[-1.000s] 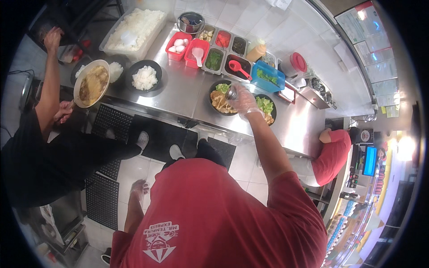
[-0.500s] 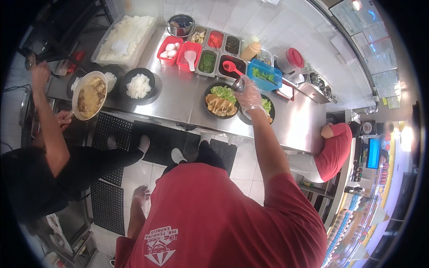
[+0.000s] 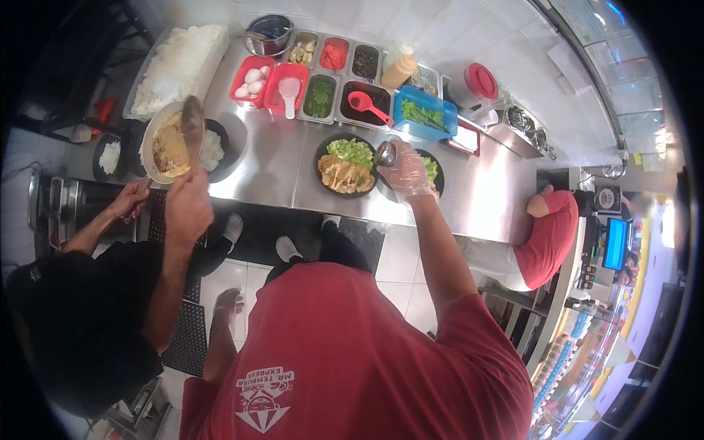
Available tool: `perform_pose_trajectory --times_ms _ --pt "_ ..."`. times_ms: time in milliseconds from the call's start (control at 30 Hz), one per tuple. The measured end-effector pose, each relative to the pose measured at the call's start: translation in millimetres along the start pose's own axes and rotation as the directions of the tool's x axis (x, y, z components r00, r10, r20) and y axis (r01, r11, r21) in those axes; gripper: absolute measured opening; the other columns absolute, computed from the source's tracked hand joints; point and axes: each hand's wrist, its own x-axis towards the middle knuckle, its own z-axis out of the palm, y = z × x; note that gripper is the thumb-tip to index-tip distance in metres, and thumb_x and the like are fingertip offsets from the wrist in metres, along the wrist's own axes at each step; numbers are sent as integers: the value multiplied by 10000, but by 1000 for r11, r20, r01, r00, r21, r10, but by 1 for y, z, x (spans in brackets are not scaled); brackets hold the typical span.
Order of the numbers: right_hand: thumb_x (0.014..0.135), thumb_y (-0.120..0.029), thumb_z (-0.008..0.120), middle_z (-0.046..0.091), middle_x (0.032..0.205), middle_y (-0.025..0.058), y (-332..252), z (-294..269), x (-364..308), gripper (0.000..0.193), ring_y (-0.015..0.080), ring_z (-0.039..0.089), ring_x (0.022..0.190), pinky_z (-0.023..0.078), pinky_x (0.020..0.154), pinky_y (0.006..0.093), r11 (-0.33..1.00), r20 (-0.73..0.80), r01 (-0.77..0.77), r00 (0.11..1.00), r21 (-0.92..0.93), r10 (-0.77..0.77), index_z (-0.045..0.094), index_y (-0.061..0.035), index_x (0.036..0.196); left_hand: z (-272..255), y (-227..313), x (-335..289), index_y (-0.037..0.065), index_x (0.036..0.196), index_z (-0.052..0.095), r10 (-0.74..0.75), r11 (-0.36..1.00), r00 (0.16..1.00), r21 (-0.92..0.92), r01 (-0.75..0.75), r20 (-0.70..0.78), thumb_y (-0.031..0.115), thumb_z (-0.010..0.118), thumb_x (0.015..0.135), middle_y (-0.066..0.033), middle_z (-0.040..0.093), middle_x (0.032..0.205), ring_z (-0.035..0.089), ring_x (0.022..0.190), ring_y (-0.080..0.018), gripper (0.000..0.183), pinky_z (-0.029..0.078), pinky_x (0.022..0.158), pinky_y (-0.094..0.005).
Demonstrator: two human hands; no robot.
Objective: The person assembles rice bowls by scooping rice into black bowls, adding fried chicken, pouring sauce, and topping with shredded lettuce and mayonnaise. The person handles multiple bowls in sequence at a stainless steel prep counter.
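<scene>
My right hand [image 3: 409, 172], in a clear plastic glove, grips a seasoning shaker [image 3: 384, 154] by its body. The shaker's metal top tilts left over the right edge of a dark plate [image 3: 320, 176] holding sliced, sauced, browned cutlet [image 3: 346, 174] and shredded lettuce [image 3: 352, 152]. Partly covered by this hand, a second dark plate [image 3: 440, 189] bears more greens. Low at my left side, away from the counter, hangs my gloved left hand [image 3: 229, 301]; its fingers are loosely apart and nothing shows in them.
Along the back of the steel counter [image 3: 268, 169] stand topping pans, a red ladle [image 3: 367, 106], a sauce bottle [image 3: 400, 67] and a blue bin [image 3: 411, 126]. At left, a co-worker holds a pan [image 3: 155, 150] over rice bowls. Another person in red [image 3: 546, 231] stands right.
The co-worker's pan has moved right over the rice bowls, with a utensil now at it. My right hand and shaker have shifted slightly; the shaker now tilts over the left plate's edge.
</scene>
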Motion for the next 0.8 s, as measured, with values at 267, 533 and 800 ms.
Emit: perform_pose_trajectory --times_ms 267,533,800 --pt "850 -119 802 648 1198 86 47 -55 30 657 176 649 1102 537 960 342 685 -295 244 955 687 -44 471 -40 1412 37 48 3 147 1395 584 6 998 998 -55 -2 70 346 672 988 -115 678 1210 684 928 -266 461 554 778 -408" --pt "763 -494 776 730 1192 215 129 -165 203 772 368 700 1144 524 1008 438 947 -338 -202 898 248 280 604 -107 1409 101 65 -20 149 1429 573 6 994 1000 -106 -9 -28 358 647 997 -94 670 1193 662 902 -245 486 521 796 -419" --pt "806 -337 695 714 1210 251 183 -80 335 509 404 688 1154 539 1003 446 926 -85 -331 943 -183 320 719 -50 1227 103 -5 -29 87 1444 525 178 973 984 153 -172 -27 327 597 1037 -107 630 1195 659 947 -267 479 537 730 -383"
